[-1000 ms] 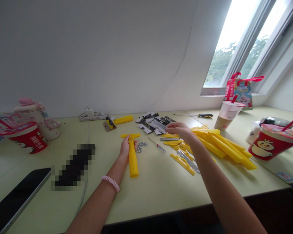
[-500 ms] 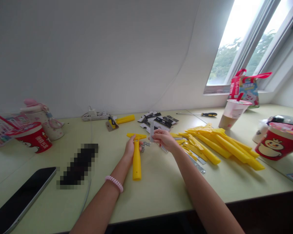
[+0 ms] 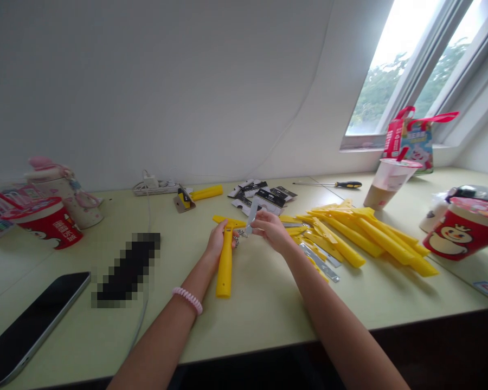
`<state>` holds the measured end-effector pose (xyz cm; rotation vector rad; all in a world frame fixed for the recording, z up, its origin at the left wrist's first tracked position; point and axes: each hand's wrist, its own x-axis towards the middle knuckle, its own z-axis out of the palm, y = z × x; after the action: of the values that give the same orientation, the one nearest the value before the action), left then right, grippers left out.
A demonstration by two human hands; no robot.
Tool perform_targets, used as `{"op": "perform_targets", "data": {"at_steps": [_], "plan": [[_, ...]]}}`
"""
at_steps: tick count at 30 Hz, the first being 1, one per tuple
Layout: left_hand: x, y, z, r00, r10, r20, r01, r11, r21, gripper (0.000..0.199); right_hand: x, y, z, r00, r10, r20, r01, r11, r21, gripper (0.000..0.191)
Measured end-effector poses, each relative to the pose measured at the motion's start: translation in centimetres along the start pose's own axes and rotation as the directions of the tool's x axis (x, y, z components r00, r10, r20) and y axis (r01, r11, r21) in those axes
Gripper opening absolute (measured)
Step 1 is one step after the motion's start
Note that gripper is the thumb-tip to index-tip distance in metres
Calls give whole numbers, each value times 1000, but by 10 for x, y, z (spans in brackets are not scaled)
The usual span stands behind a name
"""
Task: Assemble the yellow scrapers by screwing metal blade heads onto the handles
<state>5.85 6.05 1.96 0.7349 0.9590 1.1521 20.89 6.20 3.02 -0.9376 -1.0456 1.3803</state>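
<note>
My left hand (image 3: 216,242) grips the yellow scraper (image 3: 224,265) over the tabletop (image 3: 264,303); my right hand (image 3: 270,229) pinches a grey strip (image 3: 252,215) just beside it. Between my forearms (image 3: 329,303), room stretches to the front edge (image 3: 252,353). Handles (image 3: 350,233) crowd the right, packets (image 3: 264,198) lie beyond, a phone (image 3: 36,325) left.

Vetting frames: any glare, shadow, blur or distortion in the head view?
Head view throughout: glare whitens the clear window glass up top; grey painted wall darkens upper left; soft shadow under piled yellow plastic handles; red printed cup at right leans, likely lens distortion; dark patch at left pixelated; thin silver metal blade slightly soft.
</note>
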Motion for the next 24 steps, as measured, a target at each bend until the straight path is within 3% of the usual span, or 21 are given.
{"op": "perform_targets", "data": {"at_steps": [16, 24], "plan": [[-2, -3, 3, 993, -9, 116, -1, 996, 86, 33, -3, -1, 2, 998, -33, 55, 31, 999, 40, 24], [0, -4, 2, 996, -18, 84, 11, 996, 83, 25, -3, -7, 1, 997, -76, -3, 76, 992, 98, 21]]}}
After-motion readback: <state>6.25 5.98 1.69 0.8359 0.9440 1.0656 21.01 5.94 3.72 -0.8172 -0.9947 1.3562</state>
